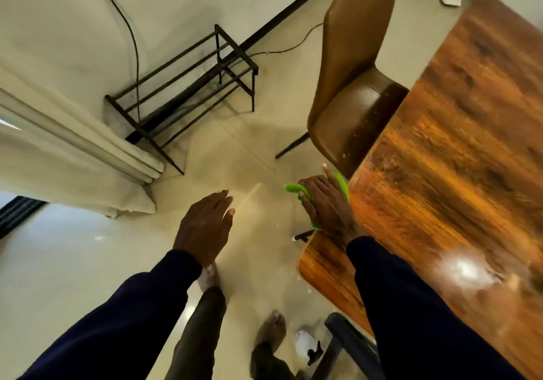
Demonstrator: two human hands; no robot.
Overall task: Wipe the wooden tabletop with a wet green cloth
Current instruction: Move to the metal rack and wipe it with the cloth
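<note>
The wooden tabletop (pixel 458 150) fills the right side, glossy with wet streaks and a bright glare spot. At its left edge lies the green cloth (pixel 293 188), partly hanging over the edge. My right hand (pixel 326 203) lies flat on the cloth, fingers spread and pressing it down, hiding most of it. My left hand (pixel 207 227) hovers over the floor to the left of the table, fingers straight, holding nothing.
A brown chair (pixel 349 86) stands tucked against the table's left edge beyond the cloth. A black metal rack (pixel 188 86) stands by the wall, beside a pale curtain (pixel 67 150). Cables run along the floor. My feet and a white object (pixel 305 346) are below.
</note>
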